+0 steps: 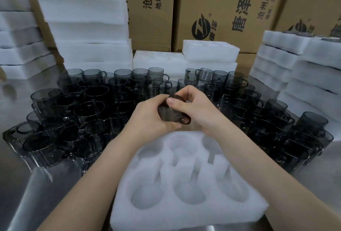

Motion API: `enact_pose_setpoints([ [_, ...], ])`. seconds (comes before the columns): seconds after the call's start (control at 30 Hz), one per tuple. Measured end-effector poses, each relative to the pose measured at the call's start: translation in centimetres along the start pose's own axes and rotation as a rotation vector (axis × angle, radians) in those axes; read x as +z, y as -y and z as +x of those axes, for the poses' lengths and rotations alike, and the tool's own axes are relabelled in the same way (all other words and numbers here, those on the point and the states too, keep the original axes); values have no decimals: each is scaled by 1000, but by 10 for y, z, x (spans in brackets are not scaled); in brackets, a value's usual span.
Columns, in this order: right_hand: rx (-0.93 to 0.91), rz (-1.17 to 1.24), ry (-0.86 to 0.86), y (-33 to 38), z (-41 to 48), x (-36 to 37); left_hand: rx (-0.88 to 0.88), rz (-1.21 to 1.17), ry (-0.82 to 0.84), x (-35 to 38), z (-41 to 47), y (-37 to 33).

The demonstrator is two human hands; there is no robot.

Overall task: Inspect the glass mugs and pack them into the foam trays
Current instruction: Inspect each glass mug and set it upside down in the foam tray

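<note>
While left hand [147,118] cupped the mug [166,115] and right hand [199,105] pinched its upper end, just above the tray [125,205], inspection seemed the step in hand. Mug tilted, long axis leaning up and away, handle [185,120] toward the wearer. Next, likely: seat it upright in an empty pocket [190,192].

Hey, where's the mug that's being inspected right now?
The mug is centre of the head view, gripped by the left hand and right hand over the far edge of the foam tray, loose mugs crowded behind.
</note>
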State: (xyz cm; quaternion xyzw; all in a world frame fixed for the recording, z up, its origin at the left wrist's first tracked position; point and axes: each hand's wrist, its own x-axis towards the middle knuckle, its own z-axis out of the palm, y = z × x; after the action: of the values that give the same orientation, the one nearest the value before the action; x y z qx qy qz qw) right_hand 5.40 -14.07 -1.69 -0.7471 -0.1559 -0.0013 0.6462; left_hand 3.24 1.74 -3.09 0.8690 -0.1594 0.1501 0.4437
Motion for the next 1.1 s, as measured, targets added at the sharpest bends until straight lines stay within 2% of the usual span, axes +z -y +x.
enact_pose_setpoints([
  [0.1, -43, -81, -107, 1, 1, 2, 12, 10, 24, 2, 0, -1],
  [0.3, 68, 180, -154, 5, 2, -2, 42, -72, -66, 0, 0, 1],
  [0.37, 123, 242, -80, 4, 5, -5, 40, -146, -93, -2, -1, -3],
  [0.47, 246, 384, 156, 4, 4, -6, 57, -225, -95, -3, -2, -5],
  [0.53, 294, 425, 242, 4, 3, -7, 69, -259, -89, -4, -1, -3],
  [0.77, 234, 496, 299, 3, 3, -9, 168, -206, -174, -4, -1, -4],
  [1.1, 216, 444, 331, -1, 3, -10, 77, -168, -217, -2, 2, 2],
])
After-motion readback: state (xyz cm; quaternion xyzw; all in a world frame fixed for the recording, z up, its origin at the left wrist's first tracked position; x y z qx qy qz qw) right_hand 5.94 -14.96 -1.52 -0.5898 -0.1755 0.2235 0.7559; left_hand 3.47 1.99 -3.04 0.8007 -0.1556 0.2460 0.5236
